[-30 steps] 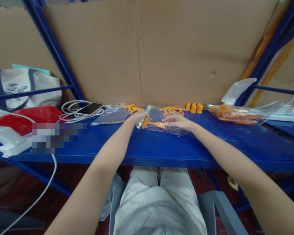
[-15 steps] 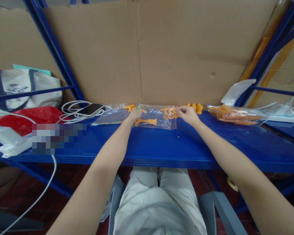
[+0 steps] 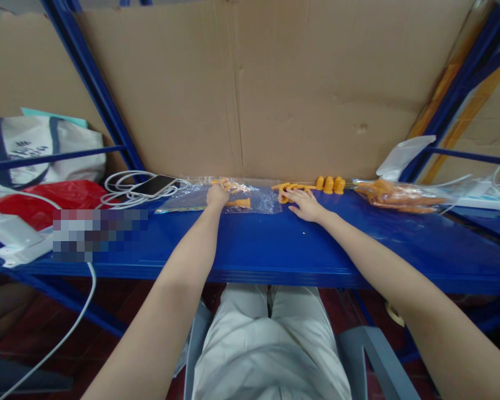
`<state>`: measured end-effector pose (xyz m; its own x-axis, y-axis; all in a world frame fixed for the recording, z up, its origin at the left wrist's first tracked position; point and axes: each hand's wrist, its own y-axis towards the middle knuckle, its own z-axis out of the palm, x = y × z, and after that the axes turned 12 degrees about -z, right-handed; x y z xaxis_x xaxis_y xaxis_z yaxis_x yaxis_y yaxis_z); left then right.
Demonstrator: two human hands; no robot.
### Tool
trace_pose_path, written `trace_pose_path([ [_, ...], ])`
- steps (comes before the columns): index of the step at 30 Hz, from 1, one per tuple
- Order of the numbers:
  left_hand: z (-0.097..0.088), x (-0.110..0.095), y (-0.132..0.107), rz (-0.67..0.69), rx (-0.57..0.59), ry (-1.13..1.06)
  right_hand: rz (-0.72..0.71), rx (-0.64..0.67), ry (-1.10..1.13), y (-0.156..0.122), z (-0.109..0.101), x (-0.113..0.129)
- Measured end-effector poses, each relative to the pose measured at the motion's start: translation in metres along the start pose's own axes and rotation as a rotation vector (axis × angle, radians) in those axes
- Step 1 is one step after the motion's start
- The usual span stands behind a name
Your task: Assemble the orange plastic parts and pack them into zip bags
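Observation:
My left hand (image 3: 217, 195) is closed on a clear plastic bag (image 3: 264, 201) that lies flat on the blue shelf. An orange plastic piece with a flared end (image 3: 242, 203) shows through the film, and more orange shows behind my knuckles. To the right, my right hand (image 3: 309, 205) lies palm down, fingers stretched over a cluster of orange plastic parts (image 3: 284, 189) by the bag's right edge. My fingers partly cover that cluster. Several small orange knobbed pieces (image 3: 329, 184) stand upright just beyond the right hand, against the cardboard.
On the blue shelf (image 3: 275, 244), a filled bag of orange parts (image 3: 387, 194) lies at right. A phone (image 3: 154, 186), coiled white cable (image 3: 119, 191), red bag (image 3: 62, 201) and white power strip (image 3: 20, 244) are at left. A cardboard wall (image 3: 300, 94) closes the back.
The bag has shifted left with my left hand. My right hand has moved slightly left and down, its fingers now spread; the orange cluster beneath it now shows outside the bag's right edge.

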<state>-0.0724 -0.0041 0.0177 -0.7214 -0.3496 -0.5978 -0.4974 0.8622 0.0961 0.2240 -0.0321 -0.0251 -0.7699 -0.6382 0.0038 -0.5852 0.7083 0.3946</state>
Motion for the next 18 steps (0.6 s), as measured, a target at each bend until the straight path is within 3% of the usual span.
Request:
trace_pose_path([
  [9, 0.000, -0.001, -0.001, -0.029, -0.007, 0.042, -0.057, 0.027, -0.106, 0.002, -0.009, 0.016],
  [18, 0.002, -0.001, -0.002, -0.003, -0.015, 0.017, 0.053, -0.081, -0.229, 0.002, -0.015, 0.026],
])
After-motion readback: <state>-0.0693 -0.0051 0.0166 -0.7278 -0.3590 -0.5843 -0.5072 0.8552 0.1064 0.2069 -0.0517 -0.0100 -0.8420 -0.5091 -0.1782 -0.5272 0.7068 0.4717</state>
